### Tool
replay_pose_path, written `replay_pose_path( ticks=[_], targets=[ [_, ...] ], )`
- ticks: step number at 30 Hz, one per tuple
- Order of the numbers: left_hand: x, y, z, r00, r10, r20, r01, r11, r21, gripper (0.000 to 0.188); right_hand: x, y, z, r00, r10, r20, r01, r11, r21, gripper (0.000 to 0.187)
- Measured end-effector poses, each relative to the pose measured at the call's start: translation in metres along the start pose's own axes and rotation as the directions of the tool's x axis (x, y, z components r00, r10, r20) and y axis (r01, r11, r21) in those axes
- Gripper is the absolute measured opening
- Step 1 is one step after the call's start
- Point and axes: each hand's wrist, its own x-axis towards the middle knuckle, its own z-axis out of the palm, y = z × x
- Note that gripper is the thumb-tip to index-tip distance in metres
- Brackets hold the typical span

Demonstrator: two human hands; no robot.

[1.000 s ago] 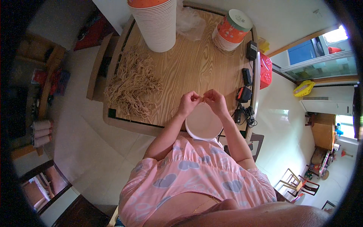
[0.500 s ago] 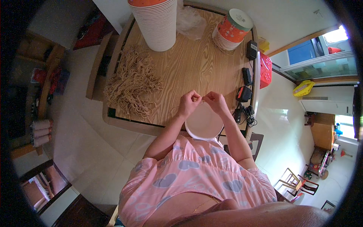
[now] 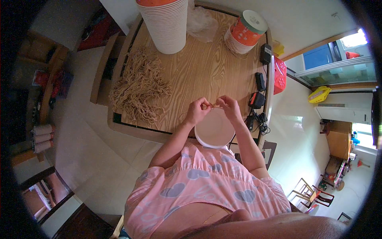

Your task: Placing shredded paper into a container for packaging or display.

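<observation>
A round white paper tub (image 3: pixel 215 129) sits at the table's near edge, in front of my body, its mouth facing up. Over its far rim my left hand (image 3: pixel 196 110) and my right hand (image 3: pixel 230 108) meet with pinched fingertips. Between them runs a short piece of tan cord (image 3: pixel 215 106), held by both. Whether it is knotted or passes through the rim is too small to tell. To the left lies a loose heap of similar tan cords (image 3: pixel 140 89).
A tall stack of white paper tubs (image 3: pixel 169 30) stands at the far left of the wooden table (image 3: pixel 195 67). Far right is a shorter orange-and-white stack (image 3: pixel 243 38). Crumpled clear plastic (image 3: pixel 201 24) lies between them. Black adapters (image 3: pixel 256 99) and cables line the right edge.
My hands stay over the tub's rim with small finger movements. More of the cord shows between my fingertips, and the loose loop beside my left wrist is no longer visible.
</observation>
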Motion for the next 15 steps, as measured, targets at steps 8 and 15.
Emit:
replay_pose_path(
  ticks=[8, 15],
  targets=[
    [0.006, -0.012, 0.007, 0.997, -0.028, -0.071, 0.013, 0.981, -0.192, 0.009, -0.004, -0.012, -0.002, 0.983, -0.095, 0.157, 0.105, 0.993, -0.058, 0.015],
    [0.012, -0.004, 0.006, 0.988, -0.149, -0.037, 0.129, 0.938, -0.323, 0.009, -0.001, -0.013, 0.001, 0.993, -0.098, 0.063, 0.105, 0.986, -0.127, 0.013]
  ],
)
